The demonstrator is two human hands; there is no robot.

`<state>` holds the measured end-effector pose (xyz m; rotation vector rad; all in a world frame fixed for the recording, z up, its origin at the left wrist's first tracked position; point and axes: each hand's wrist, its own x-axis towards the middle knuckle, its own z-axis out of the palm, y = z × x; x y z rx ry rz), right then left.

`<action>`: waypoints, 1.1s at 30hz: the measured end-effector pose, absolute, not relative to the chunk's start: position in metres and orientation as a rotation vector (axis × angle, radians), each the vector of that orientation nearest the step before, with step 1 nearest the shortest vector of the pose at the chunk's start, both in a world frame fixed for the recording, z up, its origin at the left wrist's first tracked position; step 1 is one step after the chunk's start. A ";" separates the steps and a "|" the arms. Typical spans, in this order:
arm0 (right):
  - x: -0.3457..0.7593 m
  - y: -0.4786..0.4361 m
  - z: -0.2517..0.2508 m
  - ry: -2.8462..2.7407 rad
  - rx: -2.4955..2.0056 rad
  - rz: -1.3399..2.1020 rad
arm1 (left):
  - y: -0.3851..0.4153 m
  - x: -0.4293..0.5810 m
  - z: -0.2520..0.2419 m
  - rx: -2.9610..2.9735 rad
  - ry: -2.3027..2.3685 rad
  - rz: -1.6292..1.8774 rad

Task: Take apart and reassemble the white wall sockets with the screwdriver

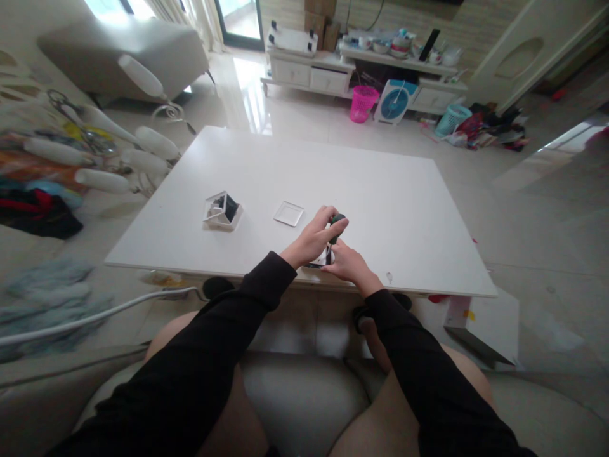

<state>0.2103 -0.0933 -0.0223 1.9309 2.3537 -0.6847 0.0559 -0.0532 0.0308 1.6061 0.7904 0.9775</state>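
My left hand (314, 236) is closed around the dark green handle of what looks like a screwdriver (337, 225), held upright with its tip down. Beneath it, near the table's front edge, lies a small flat piece with white and black parts (318, 261); my hands partly hide it. My right hand (349, 261) sits low beside the tool, its thumb and fingers pinched at that piece and close to the shaft. A clear, shallow rectangular lid or tray (288, 214) rests to the left of my hands. Farther left stands a clear box (223, 212) with dark and pale parts inside.
The white table (380, 190) spans the space ahead of my knees. A white lamp with several arms (137, 146) is at the left. Across the floor are a pink basket (363, 103), a blue fan (396, 101) and a cluttered white cabinet (328, 79).
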 end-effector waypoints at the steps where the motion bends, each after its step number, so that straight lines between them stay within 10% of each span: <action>1: 0.210 -0.093 -0.022 2.354 1.936 -0.686 | -0.053 0.055 0.033 1.611 0.791 0.995; 33: 0.211 -0.092 -0.024 2.332 1.908 -0.655 | -0.053 0.067 0.032 1.395 0.673 1.055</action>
